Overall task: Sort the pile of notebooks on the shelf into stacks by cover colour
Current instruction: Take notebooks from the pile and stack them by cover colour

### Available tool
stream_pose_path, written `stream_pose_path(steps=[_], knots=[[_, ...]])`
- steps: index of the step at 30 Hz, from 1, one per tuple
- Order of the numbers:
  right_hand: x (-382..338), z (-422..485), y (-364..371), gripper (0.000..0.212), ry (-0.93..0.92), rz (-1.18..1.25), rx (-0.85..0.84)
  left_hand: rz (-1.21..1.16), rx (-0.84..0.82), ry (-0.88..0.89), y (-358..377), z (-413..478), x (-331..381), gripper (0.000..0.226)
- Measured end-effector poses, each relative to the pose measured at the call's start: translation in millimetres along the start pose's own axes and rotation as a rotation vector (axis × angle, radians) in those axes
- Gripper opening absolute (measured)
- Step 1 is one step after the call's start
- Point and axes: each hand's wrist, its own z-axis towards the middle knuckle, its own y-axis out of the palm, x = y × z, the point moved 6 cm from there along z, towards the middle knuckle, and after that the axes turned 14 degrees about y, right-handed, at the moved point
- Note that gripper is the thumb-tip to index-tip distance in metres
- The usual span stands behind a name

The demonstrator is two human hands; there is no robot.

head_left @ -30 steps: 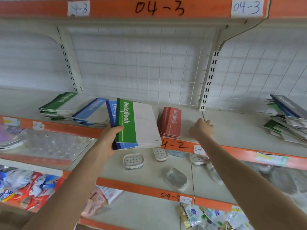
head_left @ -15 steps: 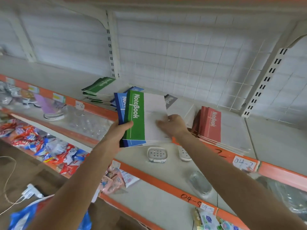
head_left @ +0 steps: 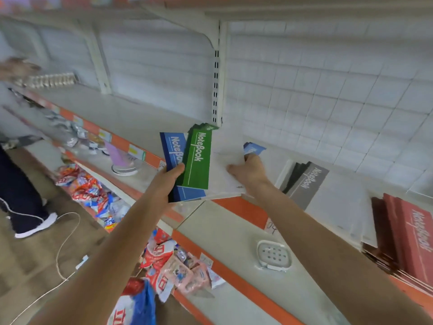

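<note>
Clasping a fanned bundle by its lower left corner, the left hand [head_left: 169, 181] carries the green notebook [head_left: 198, 160] on top, its long axis pointing away toward the shelf [head_left: 140, 118]. The right hand [head_left: 249, 172] pinches its white right edge. The green stack [head_left: 206, 126] lies just beyond the notebook's far end, likely one short push ahead.

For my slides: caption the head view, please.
Left hand holds a fan of notebooks, green on top; right hand pinches their edge, near the grey stack and red stack.
</note>
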Motion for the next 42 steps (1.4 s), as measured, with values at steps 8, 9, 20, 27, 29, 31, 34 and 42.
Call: stream_pose_path(steps=[8,9,20,27,29,31,34,42], knots=[[-38.3,59.1,9.4,0.034,-0.022,-0.046,0.094,-0.030,-0.075,0.040,-0.4,86.2,20.8,0.019],[-40.3,63.3,9.1,0.034,-0.021,-0.052,0.105,-0.032,-0.083,0.041,-1.7,93.8,21.6,0.018],[-45.6,89.5,17.3,0.032,0.046,-0.110,0.279,-0.026,-0.180,0.047,-30.2,173.6,25.1,0.021],[-48.6,88.8,33.1,0.032,0.140,-0.298,0.420,0.042,-0.315,0.000,-60.3,214.7,35.7,0.020],[-52.0,86.8,38.1,0.031,0.164,-0.333,0.459,0.055,-0.348,0.005,-72.1,225.4,39.9,0.020],[-56.8,85.2,46.9,0.031,0.185,-0.386,0.498,0.060,-0.378,0.012,-82.0,234.6,44.0,0.020],[-60.7,82.6,65.2,0.028,0.209,-0.471,0.545,0.078,-0.408,0.011,-93.7,245.2,49.8,0.019],[-63.3,66.3,88.5,0.034,0.262,-0.631,0.697,0.082,-0.474,-0.016,-116.6,256.0,57.9,0.018]])
